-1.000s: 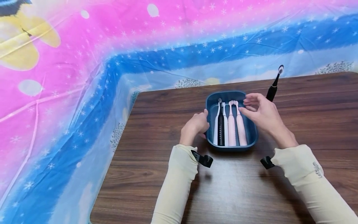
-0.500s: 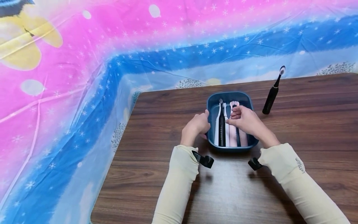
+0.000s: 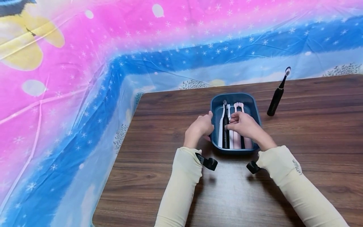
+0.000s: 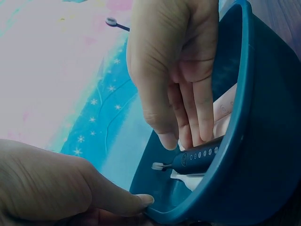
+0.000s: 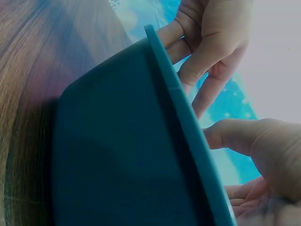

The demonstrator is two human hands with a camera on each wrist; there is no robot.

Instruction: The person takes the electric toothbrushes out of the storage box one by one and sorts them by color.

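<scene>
A dark blue plastic box point(image 3: 214, 101) holds a row of electric toothbrushes: a white toothbrush point(image 3: 221, 132) at the left, a black toothbrush point(image 3: 225, 140), another white one, then two pink toothbrushes point(image 3: 236, 142) partly covered by my hand. My left hand point(image 3: 199, 127) grips the box's left side, its thumb on the rim and its fingers outside, mostly hidden. Inside the box, my right hand point(image 3: 246, 126) reaches down with extended fingers. In the left wrist view its fingertips are right at the black toothbrush's handle point(image 4: 197, 157), not curled round it.
Another black electric toothbrush point(image 3: 275, 101) stands upright on the brown wooden table point(image 3: 306, 126), right of the box. Behind the table hangs a pink and blue patterned cloth point(image 3: 181, 41). Black wrist cameras sit at both cream sleeves point(image 3: 184, 183).
My right hand has moved left from the box's right rim, across the pink toothbrushes, to the black toothbrush inside. My left hand has kept its grip on the box.
</scene>
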